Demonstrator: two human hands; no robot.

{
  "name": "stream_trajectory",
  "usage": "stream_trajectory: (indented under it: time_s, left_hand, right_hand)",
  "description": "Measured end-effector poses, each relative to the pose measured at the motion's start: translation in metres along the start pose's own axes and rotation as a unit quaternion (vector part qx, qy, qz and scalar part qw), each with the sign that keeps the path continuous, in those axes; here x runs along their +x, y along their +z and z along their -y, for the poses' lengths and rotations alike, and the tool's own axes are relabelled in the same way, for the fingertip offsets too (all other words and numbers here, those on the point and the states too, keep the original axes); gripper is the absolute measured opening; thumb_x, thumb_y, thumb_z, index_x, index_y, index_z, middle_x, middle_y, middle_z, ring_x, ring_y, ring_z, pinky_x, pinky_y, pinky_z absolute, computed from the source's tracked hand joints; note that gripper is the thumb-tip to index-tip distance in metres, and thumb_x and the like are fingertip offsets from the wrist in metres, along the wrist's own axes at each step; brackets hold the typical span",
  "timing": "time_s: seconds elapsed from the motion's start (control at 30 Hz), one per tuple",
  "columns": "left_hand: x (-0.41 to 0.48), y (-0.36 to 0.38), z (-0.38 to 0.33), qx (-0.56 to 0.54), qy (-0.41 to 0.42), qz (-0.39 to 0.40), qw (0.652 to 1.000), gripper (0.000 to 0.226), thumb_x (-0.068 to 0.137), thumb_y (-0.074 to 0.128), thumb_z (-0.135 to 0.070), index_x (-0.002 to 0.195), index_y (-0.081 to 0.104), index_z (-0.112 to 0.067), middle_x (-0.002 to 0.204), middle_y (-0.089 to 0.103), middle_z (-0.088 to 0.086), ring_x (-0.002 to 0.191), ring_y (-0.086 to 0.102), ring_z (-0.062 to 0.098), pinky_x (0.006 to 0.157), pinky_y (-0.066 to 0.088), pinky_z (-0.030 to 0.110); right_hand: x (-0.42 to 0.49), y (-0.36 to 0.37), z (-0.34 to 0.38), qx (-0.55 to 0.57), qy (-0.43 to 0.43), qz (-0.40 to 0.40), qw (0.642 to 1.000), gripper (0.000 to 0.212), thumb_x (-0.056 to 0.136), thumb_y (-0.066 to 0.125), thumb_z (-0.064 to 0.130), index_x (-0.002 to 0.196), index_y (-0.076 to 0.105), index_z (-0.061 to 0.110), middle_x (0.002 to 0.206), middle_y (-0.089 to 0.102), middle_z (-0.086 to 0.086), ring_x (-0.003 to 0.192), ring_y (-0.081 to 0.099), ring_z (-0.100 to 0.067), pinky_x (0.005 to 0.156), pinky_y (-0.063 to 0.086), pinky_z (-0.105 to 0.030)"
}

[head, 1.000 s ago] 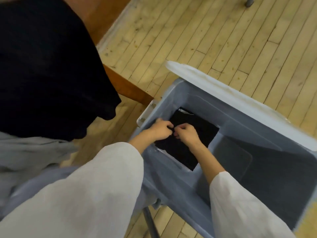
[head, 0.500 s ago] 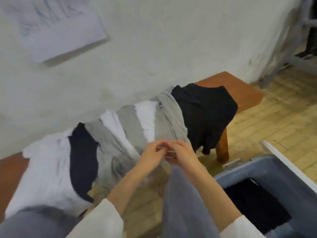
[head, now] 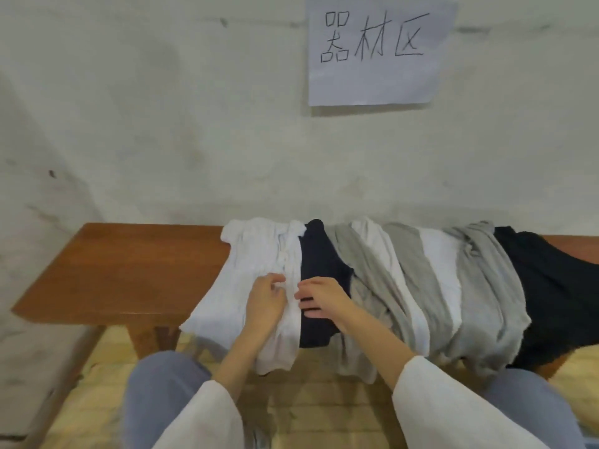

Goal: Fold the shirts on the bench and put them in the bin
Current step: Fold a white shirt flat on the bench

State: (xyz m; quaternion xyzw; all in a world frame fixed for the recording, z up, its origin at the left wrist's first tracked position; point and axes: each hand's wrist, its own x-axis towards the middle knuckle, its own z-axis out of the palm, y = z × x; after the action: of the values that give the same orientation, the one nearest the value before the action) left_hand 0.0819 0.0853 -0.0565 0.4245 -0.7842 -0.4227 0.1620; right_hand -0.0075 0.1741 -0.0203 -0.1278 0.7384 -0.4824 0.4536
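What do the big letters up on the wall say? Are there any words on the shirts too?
"器材区": handwritten in black on the white paper sheet stuck to the wall.
Nothing else can be read: the shirts on the bench show no words, labels or numbers in this view.

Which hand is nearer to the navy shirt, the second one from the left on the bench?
The right hand: it lies over the left edge of the navy shirt. The left hand is beside it, on the white shirt.
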Motion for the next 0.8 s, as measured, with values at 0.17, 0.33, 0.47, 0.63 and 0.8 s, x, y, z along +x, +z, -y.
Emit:
stream_trajectory:
  time_s: [0.17,0.33,0.47,0.63,0.8]
  left_hand:
    - [0.025,-0.022,0.034,0.0,-0.011,-0.11,0.994,0.032,0.095,0.049,-0.009,0.127,0.05,-0.008,0.131,0.046,0.011,0.106,0.056,0.024,0.085,0.041,0.021]
    - [0.051,-0.027,0.043,0.102,0.0,-0.11,0.989,0.032,0.094,0.054,-0.021,0.126,0.047,-0.015,0.126,0.043,0.008,0.088,0.059,0.022,0.069,0.048,0.026]
    - [0.057,-0.031,0.053,0.023,0.001,-0.161,0.987,0.002,0.094,0.055,-0.017,0.094,0.053,-0.015,0.094,0.054,0.003,0.076,0.055,0.018,0.065,0.045,0.026]
    - [0.067,-0.048,0.065,-0.243,-0.147,-0.169,0.944,0.014,0.095,0.054,-0.02,0.086,0.049,-0.011,0.075,0.052,0.01,0.062,0.05,0.024,0.054,0.046,0.03]
    - [0.067,-0.058,0.042,-0.23,-0.132,-0.161,0.951,0.009,0.095,0.053,-0.017,0.091,0.047,-0.01,0.081,0.049,0.002,0.078,0.048,0.02,0.069,0.042,0.03]
  right_hand:
    - [0.039,0.038,0.019,-0.094,-0.047,-0.043,0.994,0.021,0.09,0.053,0.007,0.107,0.063,-0.001,0.089,0.063,-0.013,0.073,0.057,-0.019,0.066,0.048,-0.028]
    - [0.062,0.057,0.022,-0.257,-0.093,-0.098,0.957,0.029,0.086,0.062,0.034,0.087,0.051,0.007,0.074,0.053,-0.007,0.063,0.049,-0.014,0.056,0.045,-0.028]
    - [0.074,0.06,0.013,-0.388,-0.119,-0.115,0.907,0.014,0.094,0.048,0.026,0.088,0.043,0.014,0.071,0.043,0.005,0.058,0.04,-0.008,0.05,0.032,-0.022]
    - [0.067,0.034,0.017,0.113,-0.015,-0.094,0.989,0.011,0.093,0.042,0.008,0.095,0.053,0.005,0.09,0.054,-0.011,0.08,0.055,-0.023,0.068,0.054,-0.035]
    - [0.056,0.005,0.001,0.052,-0.053,-0.038,0.997,0.011,0.093,0.046,0.003,0.084,0.045,0.009,0.092,0.055,-0.013,0.082,0.061,-0.025,0.064,0.058,-0.029]
